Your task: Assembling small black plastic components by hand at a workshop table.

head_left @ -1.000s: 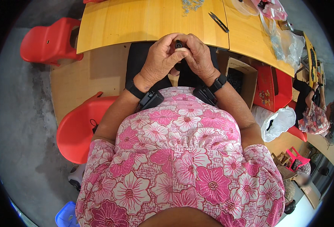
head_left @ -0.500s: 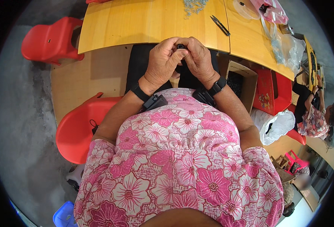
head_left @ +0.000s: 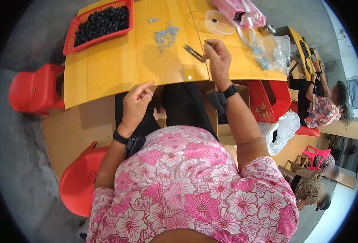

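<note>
My right hand (head_left: 218, 60) is raised over the table's near edge, close to black thread snips (head_left: 194, 53). Its fingers are pinched together, with a small dark spot at their tips that I cannot make out. Lower and to the left, my left hand (head_left: 134, 106) hovers by the front edge, its index finger stretched out and the others loosely bent. Nothing shows in it. Beyond the hands, a scatter of small clear-grey pieces (head_left: 166, 37) lies on the yellow table (head_left: 106, 69).
A red basket (head_left: 69, 40) of small black parts stands far left. A clear round lid or bowl (head_left: 223, 26), a pink bag (head_left: 250, 12) and a clear plastic bag (head_left: 280, 50) lie to the right. Red stools (head_left: 33, 89) flank me. Another person (head_left: 322, 107) sits at right.
My hands, together around a small black part before, have come apart. The right went up and right over the table; the left moved down and left. My view has shifted, bringing the red basket in.
</note>
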### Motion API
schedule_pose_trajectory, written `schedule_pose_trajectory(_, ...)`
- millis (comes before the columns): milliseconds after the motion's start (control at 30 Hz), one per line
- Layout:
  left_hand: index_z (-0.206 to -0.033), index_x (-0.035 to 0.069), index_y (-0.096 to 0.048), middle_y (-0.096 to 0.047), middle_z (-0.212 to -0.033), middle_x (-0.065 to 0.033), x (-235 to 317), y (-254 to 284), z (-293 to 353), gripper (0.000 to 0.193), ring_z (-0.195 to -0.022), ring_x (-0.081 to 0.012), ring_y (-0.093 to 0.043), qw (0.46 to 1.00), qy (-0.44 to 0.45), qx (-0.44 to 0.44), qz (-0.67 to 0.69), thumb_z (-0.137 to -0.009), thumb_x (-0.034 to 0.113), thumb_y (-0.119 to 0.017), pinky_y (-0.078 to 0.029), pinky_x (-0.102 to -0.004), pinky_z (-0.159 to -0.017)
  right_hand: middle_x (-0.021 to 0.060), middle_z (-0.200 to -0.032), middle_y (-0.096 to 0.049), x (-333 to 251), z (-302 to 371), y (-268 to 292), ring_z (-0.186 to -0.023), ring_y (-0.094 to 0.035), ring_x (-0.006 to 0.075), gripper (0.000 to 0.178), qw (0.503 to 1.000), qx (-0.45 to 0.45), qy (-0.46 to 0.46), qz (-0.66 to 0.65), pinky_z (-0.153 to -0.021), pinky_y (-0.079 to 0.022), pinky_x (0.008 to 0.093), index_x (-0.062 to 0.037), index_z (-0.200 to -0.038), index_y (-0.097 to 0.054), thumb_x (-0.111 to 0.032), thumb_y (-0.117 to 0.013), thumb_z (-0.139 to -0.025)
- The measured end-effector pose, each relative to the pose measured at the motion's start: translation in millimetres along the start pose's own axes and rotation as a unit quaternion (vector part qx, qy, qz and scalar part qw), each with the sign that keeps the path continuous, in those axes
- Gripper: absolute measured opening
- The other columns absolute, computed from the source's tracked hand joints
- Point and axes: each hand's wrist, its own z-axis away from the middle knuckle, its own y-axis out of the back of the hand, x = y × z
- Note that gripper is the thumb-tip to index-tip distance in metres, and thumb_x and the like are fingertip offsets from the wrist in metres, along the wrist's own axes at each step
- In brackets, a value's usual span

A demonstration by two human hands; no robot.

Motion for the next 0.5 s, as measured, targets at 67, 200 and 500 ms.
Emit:
schedule_pose_trajectory(67, -0.11, 0.001, -0.064, -0.059, -0.084, -0.0042, 5, 5, -1, 0.029, -0.07, -0.0091, -0.054, 0.999, -0.018, -0.001, -0.032, -0.082, -0.001, -0.06, -0.045, -0.0209, -0.065, 0.0013, -0.078, -0.058, 2, -34, 25, -0.065, -0.054, 0.0082, 0.015, 0.998, 0.044, 0.022, 0.036, -0.057, -0.048, 0.0221, 0.0, -0.097, -0.062, -0.011, -0.063, -0.086)
schedule_pose_trajectory(200, -0.106, 0.002, -0.066, -0.059, -0.079, -0.0051, -11, 14, -4, 0.025, -0.068, -0.0096, -0.054, 0.995, -0.029, 0.012, -0.09, -0.081, -0.001, -0.059, -0.045, -0.0216, -0.063, 0.0045, -0.073, -0.063, 17, -99, 60, -0.062, -0.056, 0.0102, 0.018, 0.981, 0.097, 0.051, 0.162, -0.056, -0.048, 0.026, -0.002, -0.092, -0.065, -0.016, -0.068, -0.081)
schedule_pose_trajectory(500, -0.101, 0.004, -0.067, -0.06, -0.079, -0.0049, -25, 18, -8, 0.024, -0.066, -0.012, -0.058, 0.993, -0.016, 0.013, -0.113, -0.078, -0.002, -0.065, -0.048, -0.022, -0.063, 0.019, -0.082, -0.068, 44, -163, 68, -0.072, -0.067, 0.0297, 0.032, 0.881, 0.108, 0.139, 0.439, -0.066, -0.052, 0.0352, -0.0016, -0.096, -0.069, -0.03, -0.064, -0.08)
